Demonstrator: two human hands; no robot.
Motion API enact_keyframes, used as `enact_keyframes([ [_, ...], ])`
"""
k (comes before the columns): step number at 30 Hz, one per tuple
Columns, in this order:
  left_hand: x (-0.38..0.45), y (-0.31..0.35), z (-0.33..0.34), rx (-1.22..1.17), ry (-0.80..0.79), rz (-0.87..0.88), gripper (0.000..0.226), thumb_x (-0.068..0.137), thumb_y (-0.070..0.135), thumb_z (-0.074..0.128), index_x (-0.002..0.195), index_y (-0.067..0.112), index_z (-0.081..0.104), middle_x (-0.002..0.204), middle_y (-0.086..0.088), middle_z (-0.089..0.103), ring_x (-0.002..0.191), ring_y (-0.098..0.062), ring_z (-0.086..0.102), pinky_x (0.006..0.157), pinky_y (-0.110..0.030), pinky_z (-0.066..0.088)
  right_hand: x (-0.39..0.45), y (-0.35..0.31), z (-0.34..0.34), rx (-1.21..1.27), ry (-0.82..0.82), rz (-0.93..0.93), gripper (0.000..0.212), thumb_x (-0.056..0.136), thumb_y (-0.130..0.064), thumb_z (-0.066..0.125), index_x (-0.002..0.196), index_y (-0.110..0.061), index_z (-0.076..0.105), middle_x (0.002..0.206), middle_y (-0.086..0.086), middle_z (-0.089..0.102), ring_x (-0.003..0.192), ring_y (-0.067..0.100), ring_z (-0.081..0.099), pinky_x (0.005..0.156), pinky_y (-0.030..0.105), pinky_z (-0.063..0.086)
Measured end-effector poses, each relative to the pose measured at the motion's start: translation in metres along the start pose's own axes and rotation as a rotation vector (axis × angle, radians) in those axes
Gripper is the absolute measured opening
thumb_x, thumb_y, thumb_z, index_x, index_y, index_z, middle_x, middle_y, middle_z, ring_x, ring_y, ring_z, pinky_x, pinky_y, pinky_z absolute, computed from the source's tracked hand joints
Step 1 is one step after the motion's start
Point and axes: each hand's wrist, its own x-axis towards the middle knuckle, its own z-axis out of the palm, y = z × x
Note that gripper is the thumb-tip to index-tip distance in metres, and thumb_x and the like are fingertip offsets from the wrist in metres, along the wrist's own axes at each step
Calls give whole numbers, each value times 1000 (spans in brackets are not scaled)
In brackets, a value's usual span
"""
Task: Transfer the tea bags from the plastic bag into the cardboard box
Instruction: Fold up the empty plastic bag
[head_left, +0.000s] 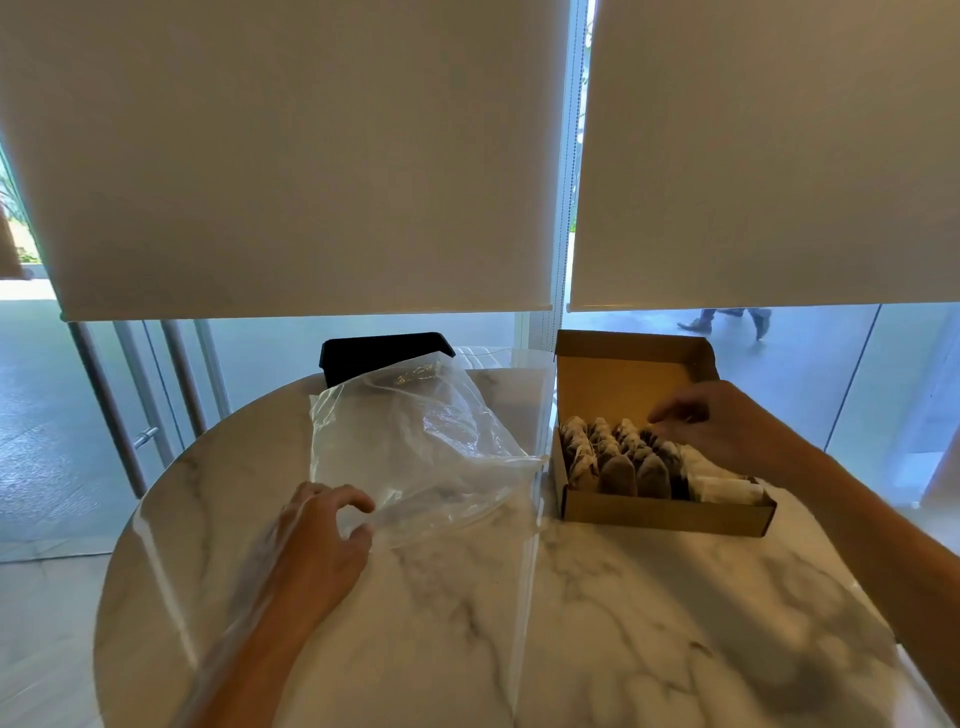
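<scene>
A clear, crumpled plastic bag (415, 447) lies on the round marble table (519, 623), left of centre; I see no tea bags inside it. My left hand (317, 540) pinches the bag's near edge between thumb and fingers. To the right stands an open brown cardboard box (660, 512) with its lid folded back. Several tea bags (618, 462) stand in rows inside it, with white tags at the right end. My right hand (722, 426) reaches into the box, fingertips touching the tea bags at the back row.
A black chair back (384, 353) stands behind the table, partly behind the bag. Two roller blinds hang over the glass wall beyond. A person's legs (727, 319) pass outside the glass. The table edge curves close on the left.
</scene>
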Motion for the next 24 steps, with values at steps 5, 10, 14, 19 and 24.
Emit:
enact_keyframes([
  [5, -9, -3, -3, -30, 58, -52, 13, 85, 32, 62, 76, 42, 61, 100, 2, 63, 87, -19, 57, 72, -30, 43, -22, -50, 41, 44, -134, -71, 9, 86, -27, 67, 89, -36, 70, 90, -20, 64, 84, 5, 61, 72, 13, 46],
  [10, -27, -8, -9, -151, 84, -17, 25, 79, 23, 66, 70, 45, 58, 99, 4, 62, 100, -22, 57, 83, -31, 38, -24, -91, 98, 93, -229, -75, 17, 87, -41, 62, 101, -32, 68, 105, -10, 62, 89, 6, 59, 81, 23, 49],
  [14, -38, -11, -15, -244, 105, -67, 25, 78, 15, 69, 70, 37, 62, 121, -1, 57, 120, -18, 49, 95, -30, 33, -7, -110, 117, -3, -67, -35, 32, 92, -45, 53, 99, -19, 70, 108, 3, 64, 91, 16, 57, 76, 26, 41],
  [19, -42, -19, -28, -434, 138, -130, 11, 66, 30, 68, 71, 40, 69, 100, 13, 64, 116, -8, 48, 91, -30, 35, 26, -118, 132, 35, -239, 96, 31, 92, -41, 56, 101, -13, 67, 99, 2, 64, 78, 13, 54, 73, 27, 42],
  [24, -43, -15, -54, -757, -50, -315, 34, 70, 53, 69, 100, 39, 71, 111, 13, 59, 101, -8, 56, 81, -28, 43, 51, -115, 147, 214, -385, 237, 24, 84, -31, 70, 100, -14, 64, 91, 0, 58, 75, 13, 54, 69, 25, 47],
])
